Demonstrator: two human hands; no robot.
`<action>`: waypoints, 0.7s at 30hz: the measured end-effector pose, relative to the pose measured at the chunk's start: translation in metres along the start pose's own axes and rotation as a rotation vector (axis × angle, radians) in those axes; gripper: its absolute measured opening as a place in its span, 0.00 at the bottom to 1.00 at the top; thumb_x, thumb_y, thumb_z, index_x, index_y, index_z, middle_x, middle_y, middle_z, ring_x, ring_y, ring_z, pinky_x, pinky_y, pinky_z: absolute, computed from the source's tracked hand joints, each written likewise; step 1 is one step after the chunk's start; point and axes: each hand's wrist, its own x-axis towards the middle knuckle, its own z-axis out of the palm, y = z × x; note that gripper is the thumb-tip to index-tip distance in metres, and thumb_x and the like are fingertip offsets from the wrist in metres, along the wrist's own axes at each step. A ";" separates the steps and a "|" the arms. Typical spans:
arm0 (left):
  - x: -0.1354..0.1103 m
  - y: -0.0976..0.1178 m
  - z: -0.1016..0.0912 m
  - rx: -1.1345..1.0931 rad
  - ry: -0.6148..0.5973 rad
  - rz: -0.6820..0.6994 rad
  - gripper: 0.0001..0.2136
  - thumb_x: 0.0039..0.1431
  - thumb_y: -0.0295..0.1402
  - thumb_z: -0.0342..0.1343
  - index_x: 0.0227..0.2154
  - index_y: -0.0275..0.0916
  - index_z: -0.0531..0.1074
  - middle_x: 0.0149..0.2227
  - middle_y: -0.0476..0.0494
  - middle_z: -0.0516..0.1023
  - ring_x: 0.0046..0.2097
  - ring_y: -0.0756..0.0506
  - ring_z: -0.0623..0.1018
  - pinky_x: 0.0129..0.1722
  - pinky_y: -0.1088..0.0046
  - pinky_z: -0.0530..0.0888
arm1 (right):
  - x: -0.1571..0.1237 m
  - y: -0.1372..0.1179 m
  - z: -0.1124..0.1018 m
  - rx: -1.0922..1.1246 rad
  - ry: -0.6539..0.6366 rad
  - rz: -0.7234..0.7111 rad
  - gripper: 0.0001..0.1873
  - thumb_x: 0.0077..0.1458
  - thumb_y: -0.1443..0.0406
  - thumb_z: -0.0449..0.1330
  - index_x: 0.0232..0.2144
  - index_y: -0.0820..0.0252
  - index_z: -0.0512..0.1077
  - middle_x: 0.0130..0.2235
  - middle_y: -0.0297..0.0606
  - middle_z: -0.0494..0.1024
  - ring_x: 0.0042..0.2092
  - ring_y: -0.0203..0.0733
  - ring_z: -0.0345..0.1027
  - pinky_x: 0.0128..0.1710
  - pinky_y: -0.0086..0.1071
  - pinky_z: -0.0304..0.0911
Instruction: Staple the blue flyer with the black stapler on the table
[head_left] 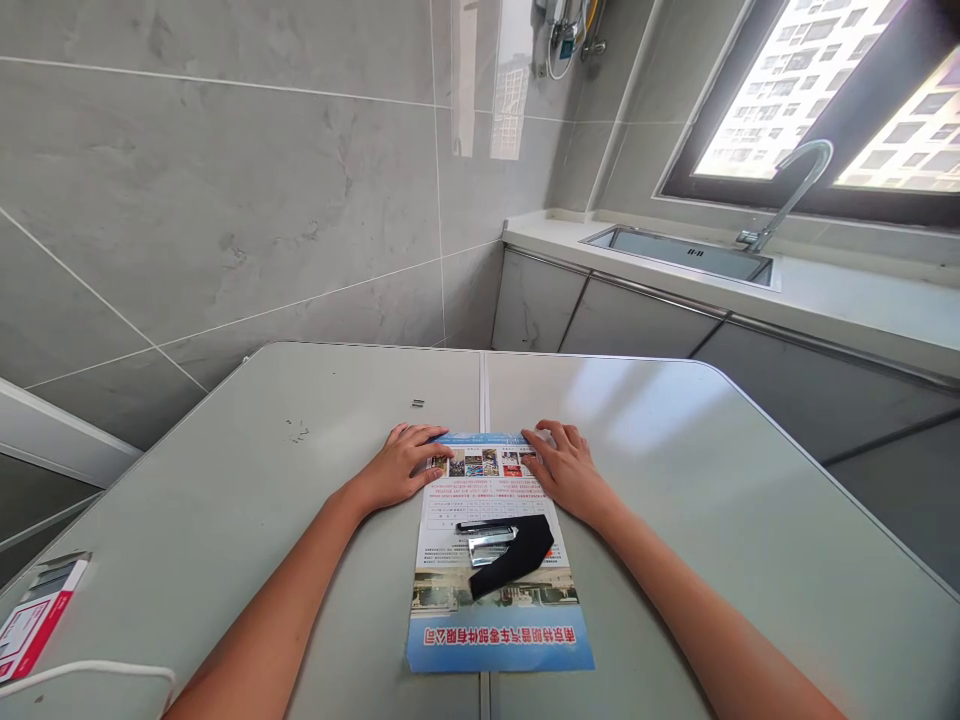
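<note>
A printed flyer (pixel 495 590) with a blue bottom band and small photos lies flat on the grey table (pixel 300 480), straddling its middle seam. A black and silver stapler (pixel 504 550) rests on the middle of the sheet. My left hand (pixel 401 468) lies on the flyer's far left corner, fingers stretched out and pressing the paper. On the far right corner my right hand (pixel 566 468) does the same, fingers flat. Neither hand touches the stapler.
A red and white box (pixel 37 618) and a white cable (pixel 90 670) lie at the table's near left corner. A small staple (pixel 418 404) sits farther back. Behind right, a counter holds a sink (pixel 682 252) and tap (pixel 787 190) under a window.
</note>
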 end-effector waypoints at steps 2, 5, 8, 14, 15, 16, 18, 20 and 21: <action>0.000 0.000 0.000 0.005 -0.002 -0.001 0.14 0.70 0.40 0.53 0.55 0.54 0.75 0.68 0.45 0.66 0.67 0.37 0.65 0.69 0.42 0.51 | 0.000 -0.003 0.002 -0.009 -0.007 -0.013 0.24 0.70 0.56 0.49 0.63 0.51 0.68 0.63 0.49 0.64 0.61 0.59 0.55 0.58 0.55 0.58; 0.000 0.000 0.000 0.005 0.007 0.006 0.14 0.70 0.39 0.54 0.55 0.54 0.75 0.68 0.46 0.67 0.67 0.36 0.66 0.69 0.42 0.52 | 0.001 -0.007 0.003 0.007 -0.030 -0.023 0.23 0.71 0.56 0.47 0.64 0.47 0.68 0.65 0.48 0.63 0.63 0.60 0.53 0.57 0.55 0.58; 0.000 0.000 0.001 0.004 0.015 0.007 0.14 0.69 0.38 0.54 0.55 0.54 0.76 0.67 0.45 0.67 0.67 0.36 0.66 0.69 0.42 0.53 | 0.002 -0.009 -0.003 0.068 -0.014 -0.017 0.22 0.72 0.56 0.47 0.62 0.46 0.69 0.64 0.46 0.65 0.63 0.59 0.53 0.58 0.56 0.56; 0.000 0.003 0.003 0.022 0.030 -0.001 0.14 0.71 0.40 0.52 0.55 0.55 0.75 0.69 0.46 0.64 0.69 0.36 0.62 0.69 0.41 0.51 | -0.008 -0.015 -0.035 0.520 -0.179 -0.327 0.19 0.70 0.51 0.52 0.53 0.54 0.73 0.52 0.44 0.75 0.55 0.49 0.65 0.59 0.43 0.60; 0.000 0.003 0.003 0.029 0.033 -0.004 0.14 0.71 0.40 0.51 0.56 0.55 0.75 0.69 0.46 0.63 0.69 0.36 0.62 0.69 0.40 0.51 | -0.011 -0.018 -0.039 0.573 -0.248 -0.403 0.22 0.67 0.49 0.56 0.53 0.54 0.73 0.51 0.44 0.76 0.54 0.49 0.66 0.59 0.43 0.60; 0.001 0.004 0.003 0.036 0.033 -0.005 0.14 0.72 0.40 0.51 0.56 0.56 0.75 0.69 0.46 0.63 0.69 0.36 0.61 0.69 0.40 0.51 | -0.013 -0.023 -0.041 0.601 -0.307 -0.462 0.26 0.62 0.46 0.60 0.54 0.55 0.72 0.52 0.45 0.76 0.54 0.50 0.66 0.59 0.43 0.60; 0.001 0.004 0.004 0.052 0.033 -0.002 0.14 0.72 0.40 0.50 0.56 0.56 0.74 0.68 0.45 0.64 0.69 0.36 0.62 0.69 0.41 0.52 | -0.017 -0.033 -0.042 0.607 -0.382 -0.528 0.34 0.54 0.45 0.68 0.56 0.56 0.71 0.52 0.46 0.75 0.53 0.52 0.68 0.59 0.44 0.60; 0.001 0.003 0.004 0.065 0.041 0.006 0.14 0.72 0.40 0.51 0.56 0.56 0.75 0.66 0.44 0.65 0.67 0.37 0.64 0.69 0.43 0.53 | -0.019 -0.042 -0.040 0.591 -0.406 -0.544 0.39 0.50 0.46 0.71 0.59 0.57 0.69 0.52 0.47 0.75 0.53 0.52 0.68 0.58 0.43 0.61; 0.001 0.003 0.004 0.068 0.049 0.010 0.14 0.72 0.40 0.51 0.56 0.55 0.75 0.65 0.43 0.66 0.66 0.37 0.65 0.68 0.43 0.54 | -0.020 -0.046 -0.040 0.584 -0.410 -0.545 0.39 0.50 0.47 0.71 0.59 0.57 0.68 0.52 0.47 0.75 0.53 0.52 0.69 0.57 0.42 0.62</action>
